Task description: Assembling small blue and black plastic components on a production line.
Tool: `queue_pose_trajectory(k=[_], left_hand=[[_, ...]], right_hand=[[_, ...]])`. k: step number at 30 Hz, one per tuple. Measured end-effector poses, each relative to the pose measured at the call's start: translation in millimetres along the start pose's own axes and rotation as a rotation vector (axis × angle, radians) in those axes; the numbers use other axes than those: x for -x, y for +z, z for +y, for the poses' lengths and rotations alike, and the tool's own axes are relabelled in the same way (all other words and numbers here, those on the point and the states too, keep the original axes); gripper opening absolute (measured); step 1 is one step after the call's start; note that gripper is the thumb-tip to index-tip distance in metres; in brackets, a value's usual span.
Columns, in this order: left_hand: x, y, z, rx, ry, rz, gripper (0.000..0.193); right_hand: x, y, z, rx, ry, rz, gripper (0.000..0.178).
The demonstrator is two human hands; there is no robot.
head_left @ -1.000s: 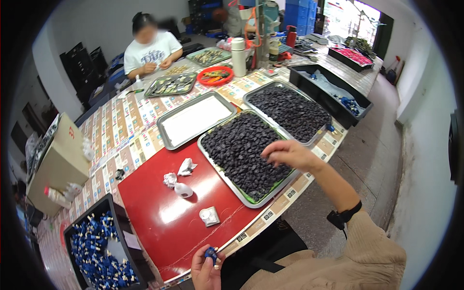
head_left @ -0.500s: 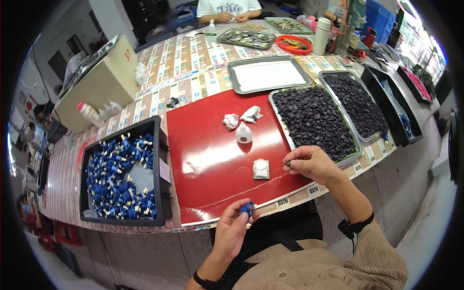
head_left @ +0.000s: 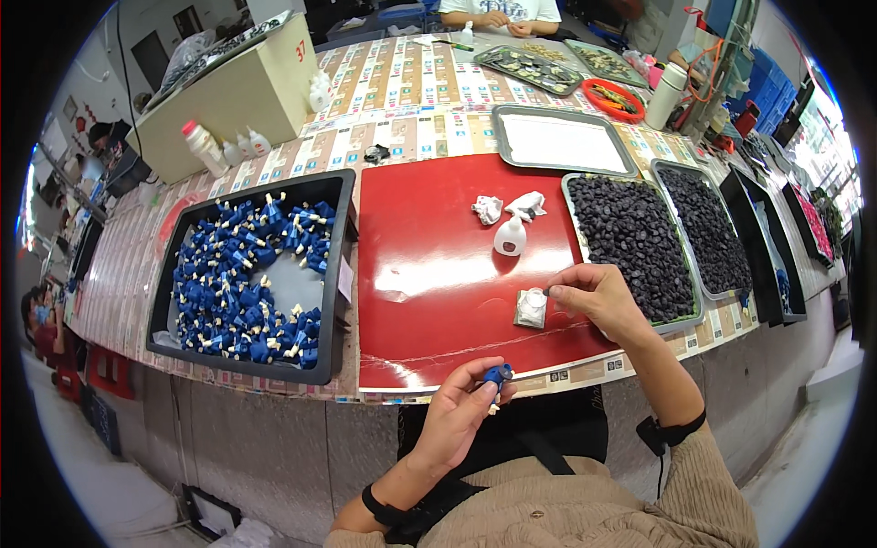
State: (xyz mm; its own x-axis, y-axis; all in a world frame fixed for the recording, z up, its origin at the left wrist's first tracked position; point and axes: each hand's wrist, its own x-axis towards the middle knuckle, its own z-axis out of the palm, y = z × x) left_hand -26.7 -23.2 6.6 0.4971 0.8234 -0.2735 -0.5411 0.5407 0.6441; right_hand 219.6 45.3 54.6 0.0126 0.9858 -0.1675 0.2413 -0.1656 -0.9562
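My left hand (head_left: 464, 409) is closed round a small blue figure (head_left: 498, 375) with cream-coloured ends, in front of the red mat's near edge. Between thumb and fingertips, my right hand (head_left: 598, 300) pinches a small dark piece (head_left: 549, 292), mostly hidden by the fingers. That piece is at the upper right edge of a small square pad (head_left: 530, 309) bearing a round white patch; whether they touch I cannot tell. Beyond the pad, a white squeeze bottle (head_left: 510, 238) stands on the red mat (head_left: 429, 265), with crumpled tissues (head_left: 524, 205) behind it.
At left, a black tray (head_left: 345, 215) holds many blue-and-cream figures. On the right are two trays of dark pieces (head_left: 630, 242), then a black bin (head_left: 766, 239). A white-lined tray (head_left: 565, 139) lies beyond the mat. Across the table, another person's hands (head_left: 507, 24) are at work.
My right hand has moved from right of the square pad to its upper edge, still pinching the dark piece. My left hand keeps the blue figure. The whole view has shifted.
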Motion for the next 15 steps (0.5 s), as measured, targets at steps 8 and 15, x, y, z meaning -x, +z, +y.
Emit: queue_pose_trajectory(k=[8, 15], left_hand=[[0, -1, 0, 0.028, 0.007, -0.006, 0.032], [1, -2, 1, 0.02, -0.002, 0.001, 0.031]], right_hand=[[-12, 5, -9, 0.143, 0.06, 0.0, 0.012], [-17, 1, -15, 0.213, 0.108, -0.027, 0.012]])
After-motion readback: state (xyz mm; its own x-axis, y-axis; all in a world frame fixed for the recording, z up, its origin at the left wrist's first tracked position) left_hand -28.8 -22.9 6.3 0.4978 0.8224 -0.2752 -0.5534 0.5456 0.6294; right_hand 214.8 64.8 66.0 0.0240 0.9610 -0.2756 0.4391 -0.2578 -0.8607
